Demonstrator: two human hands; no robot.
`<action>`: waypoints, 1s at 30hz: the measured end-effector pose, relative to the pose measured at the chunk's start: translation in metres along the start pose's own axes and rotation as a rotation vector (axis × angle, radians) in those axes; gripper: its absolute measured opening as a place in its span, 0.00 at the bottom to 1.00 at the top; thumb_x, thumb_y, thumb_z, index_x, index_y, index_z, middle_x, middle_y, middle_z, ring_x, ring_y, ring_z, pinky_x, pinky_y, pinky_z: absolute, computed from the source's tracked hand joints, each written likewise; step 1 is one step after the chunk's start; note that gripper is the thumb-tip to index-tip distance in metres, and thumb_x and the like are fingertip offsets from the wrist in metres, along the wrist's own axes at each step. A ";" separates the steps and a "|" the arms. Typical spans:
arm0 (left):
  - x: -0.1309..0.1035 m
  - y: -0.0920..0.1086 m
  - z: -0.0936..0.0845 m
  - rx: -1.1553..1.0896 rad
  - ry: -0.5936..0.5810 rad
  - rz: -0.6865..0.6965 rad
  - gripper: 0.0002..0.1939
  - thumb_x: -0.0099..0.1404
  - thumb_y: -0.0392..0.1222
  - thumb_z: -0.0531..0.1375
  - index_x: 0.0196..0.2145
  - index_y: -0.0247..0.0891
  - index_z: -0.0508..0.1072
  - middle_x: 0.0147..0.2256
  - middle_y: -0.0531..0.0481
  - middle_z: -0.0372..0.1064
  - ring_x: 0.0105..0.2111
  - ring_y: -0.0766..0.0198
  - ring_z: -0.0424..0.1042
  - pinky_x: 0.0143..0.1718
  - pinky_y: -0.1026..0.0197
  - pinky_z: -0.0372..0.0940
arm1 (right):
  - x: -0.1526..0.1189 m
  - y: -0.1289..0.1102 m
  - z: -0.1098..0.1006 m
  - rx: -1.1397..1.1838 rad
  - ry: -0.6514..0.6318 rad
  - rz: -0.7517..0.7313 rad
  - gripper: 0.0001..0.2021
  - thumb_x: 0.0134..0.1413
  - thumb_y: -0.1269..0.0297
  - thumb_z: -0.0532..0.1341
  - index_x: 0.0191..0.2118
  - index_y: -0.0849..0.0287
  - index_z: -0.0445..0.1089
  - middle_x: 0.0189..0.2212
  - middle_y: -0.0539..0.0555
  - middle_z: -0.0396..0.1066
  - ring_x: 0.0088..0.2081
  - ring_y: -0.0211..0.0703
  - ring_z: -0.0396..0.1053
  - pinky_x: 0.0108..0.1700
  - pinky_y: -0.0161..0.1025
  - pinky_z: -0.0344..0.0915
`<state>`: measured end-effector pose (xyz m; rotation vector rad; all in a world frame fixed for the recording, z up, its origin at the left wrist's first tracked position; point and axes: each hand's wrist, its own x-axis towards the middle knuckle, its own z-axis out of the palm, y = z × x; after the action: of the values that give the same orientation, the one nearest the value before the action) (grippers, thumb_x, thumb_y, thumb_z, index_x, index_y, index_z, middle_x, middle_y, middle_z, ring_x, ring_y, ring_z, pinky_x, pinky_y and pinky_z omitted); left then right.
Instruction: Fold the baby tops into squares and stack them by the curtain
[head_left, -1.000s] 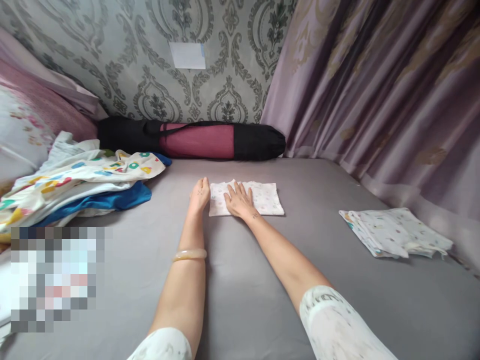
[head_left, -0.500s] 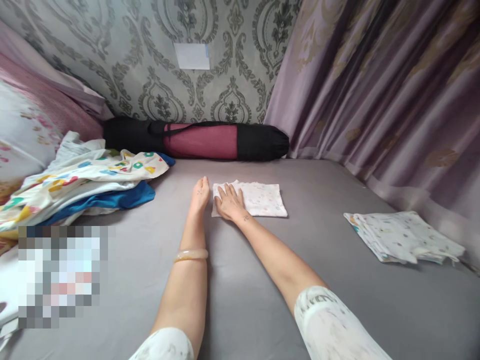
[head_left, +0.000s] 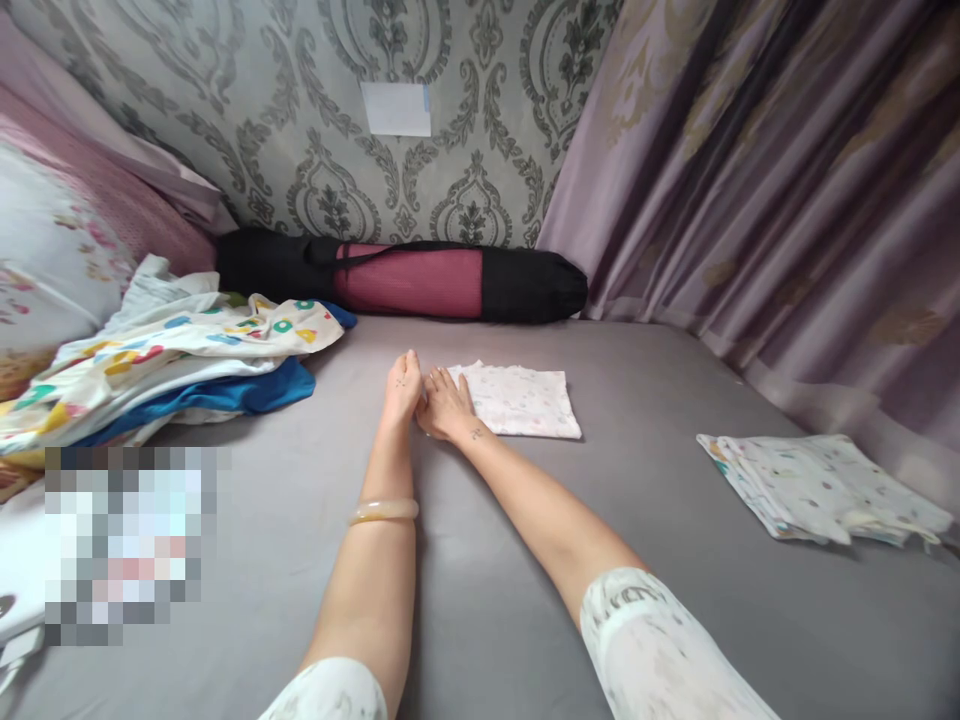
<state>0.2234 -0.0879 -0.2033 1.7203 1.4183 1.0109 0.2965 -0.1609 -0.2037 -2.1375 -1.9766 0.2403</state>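
A folded white cloth with a faint print [head_left: 525,402] lies flat on the grey sheet [head_left: 525,560]. My right hand [head_left: 444,403] rests palm down over the cloth's left end, its fingers extended. Just left of the cloth, my left hand [head_left: 403,387] stands on its edge on the sheet, close beside my right hand. Its fingers point away and are seen from the thumb side; whether anything is between them is hidden. The cloth's left edge is covered by my right hand.
Rumpled colourful clothes [head_left: 187,340] lie at the left. A black and pink rolled bag [head_left: 409,282] lies along the wall. Another folded printed cloth [head_left: 821,485] is at the right, near the purple curtain [head_left: 675,170]. A white object [head_left: 26,560] sits at the lower left.
My right hand has slid left over the cloth towards my left hand, so more of the cloth shows. The whole view has shifted slightly.
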 end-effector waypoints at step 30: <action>-0.028 0.036 0.028 0.159 -0.276 0.135 0.23 0.72 0.46 0.45 0.54 0.32 0.70 0.53 0.37 0.71 0.55 0.51 0.68 0.56 0.53 0.61 | -0.047 0.115 -0.043 -0.054 0.054 0.302 0.30 0.69 0.54 0.39 0.70 0.65 0.47 0.71 0.61 0.38 0.71 0.51 0.32 0.68 0.56 0.29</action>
<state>0.2618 -0.1223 -0.1890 2.0070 1.2449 0.7105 0.4144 -0.2176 -0.1944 -2.4458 -1.6433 0.1768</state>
